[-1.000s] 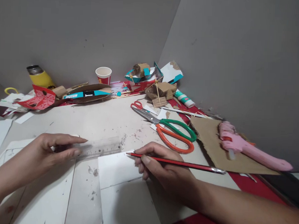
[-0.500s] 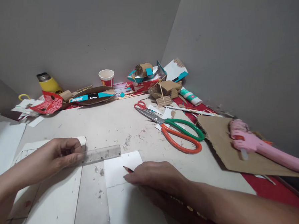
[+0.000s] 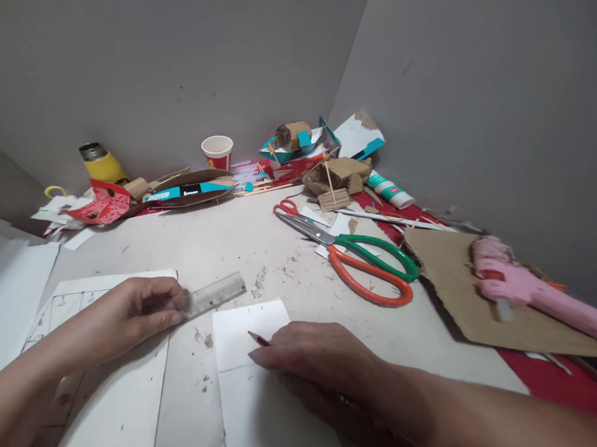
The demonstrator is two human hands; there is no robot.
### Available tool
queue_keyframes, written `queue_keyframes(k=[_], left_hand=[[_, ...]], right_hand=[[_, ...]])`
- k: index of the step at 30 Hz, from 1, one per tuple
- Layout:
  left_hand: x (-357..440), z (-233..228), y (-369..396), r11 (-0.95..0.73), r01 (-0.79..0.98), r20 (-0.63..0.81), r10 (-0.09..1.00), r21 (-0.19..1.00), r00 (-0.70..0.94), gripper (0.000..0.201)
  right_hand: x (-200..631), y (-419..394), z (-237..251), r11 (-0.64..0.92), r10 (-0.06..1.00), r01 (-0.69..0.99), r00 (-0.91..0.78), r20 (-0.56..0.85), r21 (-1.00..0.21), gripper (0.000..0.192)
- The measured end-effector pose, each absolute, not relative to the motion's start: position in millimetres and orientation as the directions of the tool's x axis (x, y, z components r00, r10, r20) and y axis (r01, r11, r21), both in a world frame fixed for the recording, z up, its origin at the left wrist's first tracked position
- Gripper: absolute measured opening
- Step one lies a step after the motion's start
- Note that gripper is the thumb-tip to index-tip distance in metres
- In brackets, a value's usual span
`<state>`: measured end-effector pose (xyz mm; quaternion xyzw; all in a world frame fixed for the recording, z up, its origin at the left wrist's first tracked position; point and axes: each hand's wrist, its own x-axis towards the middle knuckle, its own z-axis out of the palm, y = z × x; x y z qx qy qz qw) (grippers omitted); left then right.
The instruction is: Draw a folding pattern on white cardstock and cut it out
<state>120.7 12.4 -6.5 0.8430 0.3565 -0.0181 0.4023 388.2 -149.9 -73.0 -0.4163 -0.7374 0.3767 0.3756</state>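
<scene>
A: What does the left hand hold?

B: A clear ruler. Thumb and fingers pinch its near end, and the far end slants up and to the right, off the white card. It lies flat on the table, or close to it; I can't tell whether it presses down.

A: And the right hand?

B: It lies palm down on the card, curled round a pencil. Only the red tip shows, poking out to the left past the fingers. The grip itself is hidden under the hand, so closed on the pencil is my reading, not something plainly seen.

A: Why rest the hand there?

B: It looks as if its weight pins the card to the table, with the tip low over the card's upper part.

A: What is under the left forearm?

B: A bigger white sheet with faint ruled lines. The ruler's near end sits at its right edge.

A: And further off?

B: Scissors with green and orange handles lie open just beyond the card, in easy reach of the right hand. A pink glue gun rests on a brown cardboard sheet at the right. Scraps, a paper cup and a yellow bottle are pushed back against the wall.
</scene>
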Motion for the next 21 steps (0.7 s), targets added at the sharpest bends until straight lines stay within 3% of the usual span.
queue_keyframes(k=[5, 11, 21], left_hand=[[117.6, 2.4, 14.2, -0.355, 0.623, -0.399, 0.529, 0.697, 0.748, 0.024], [118.8, 0.5, 11.5, -0.293, 0.673, -0.475, 0.525, 0.679, 0.707, 0.036], [114.3, -4.8, 20.1, -0.305, 0.683, -0.455, 0.56, 0.664, 0.692, 0.039]], right_hand=[[390.4, -148.6, -74.8, 0.435, 0.864, 0.274, -0.395, 0.312, -0.858, 0.038], [390.5, -148.6, -75.3, 0.375, 0.892, 0.305, -0.376, 0.251, -0.875, 0.04], [387.8, -151.8, -78.4, 0.373, 0.907, 0.326, -0.327, 0.267, -0.868, 0.037]])
